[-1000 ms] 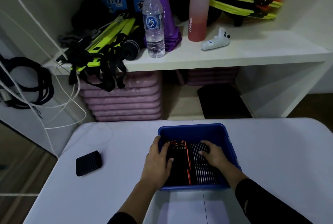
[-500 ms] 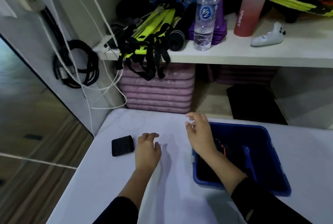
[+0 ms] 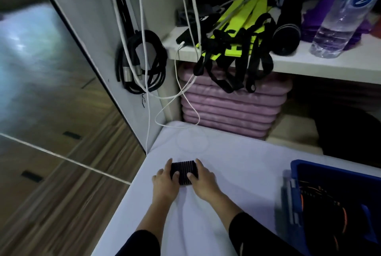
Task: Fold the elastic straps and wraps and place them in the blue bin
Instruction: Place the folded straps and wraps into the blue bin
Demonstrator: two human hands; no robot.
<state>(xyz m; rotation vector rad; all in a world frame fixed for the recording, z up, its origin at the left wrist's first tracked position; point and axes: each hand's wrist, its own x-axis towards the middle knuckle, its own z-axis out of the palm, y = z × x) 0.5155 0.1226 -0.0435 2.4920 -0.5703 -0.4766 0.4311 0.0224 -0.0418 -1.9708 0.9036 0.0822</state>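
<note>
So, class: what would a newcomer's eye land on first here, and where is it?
The left hand and right hand grip a black ribbed wrap near the white table's left edge. The blue bin sits at right, and neon-yellow straps spill off the shelf above.

Item one: a folded wrap (image 3: 184, 172), black and ribbed, forms a compact rectangular pad lying flat on the white table (image 3: 237, 165) near its far left corner, gripped at its left edge by the left hand (image 3: 165, 181) and at its right edge by the right hand (image 3: 203, 183). Item two: the blue bin (image 3: 298, 175) stands on the same table well to the right, blurred and partly cut off by the frame edge. It holds black folded straps (image 3: 321, 206) with orange edging.
</note>
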